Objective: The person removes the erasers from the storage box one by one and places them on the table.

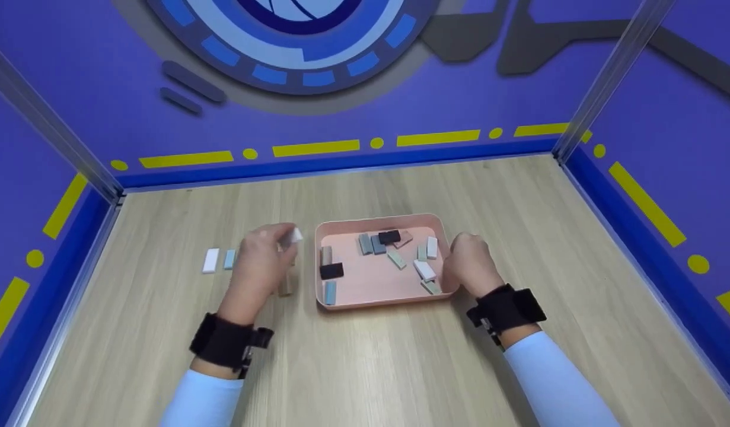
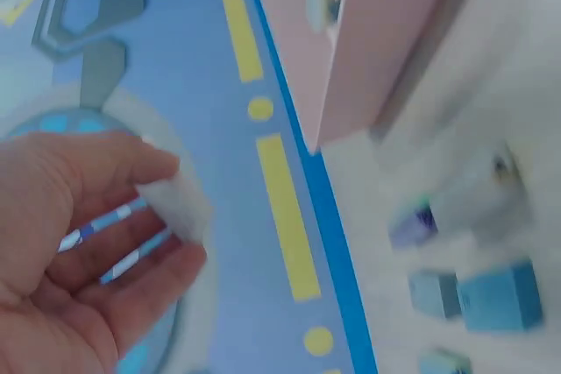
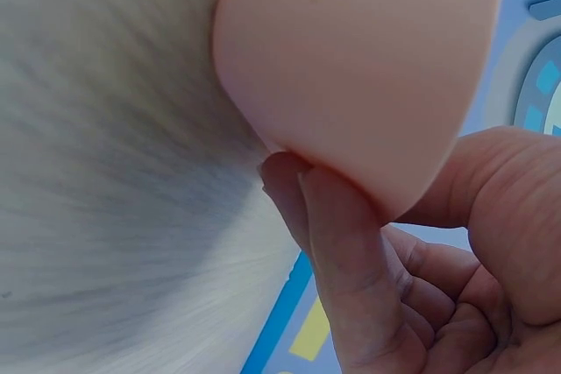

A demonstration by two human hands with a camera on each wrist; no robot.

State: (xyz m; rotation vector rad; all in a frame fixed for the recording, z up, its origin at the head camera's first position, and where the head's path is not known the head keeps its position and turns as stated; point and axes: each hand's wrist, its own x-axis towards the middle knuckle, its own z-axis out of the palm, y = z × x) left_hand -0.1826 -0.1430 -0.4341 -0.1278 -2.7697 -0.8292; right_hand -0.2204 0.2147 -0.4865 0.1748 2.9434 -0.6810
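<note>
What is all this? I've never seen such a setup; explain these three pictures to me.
There is no machine: a person works with two bare hands, a black band on each wrist. The wide picture comes from a camera on the head; the two close ones come from wrist cameras. On the table stands a pink tray holding small blocks in several colours. Left of it lie more, including a flat white block and a light blue block. The left hand pinches a white piece; the right hand grips the tray's right side.
</note>
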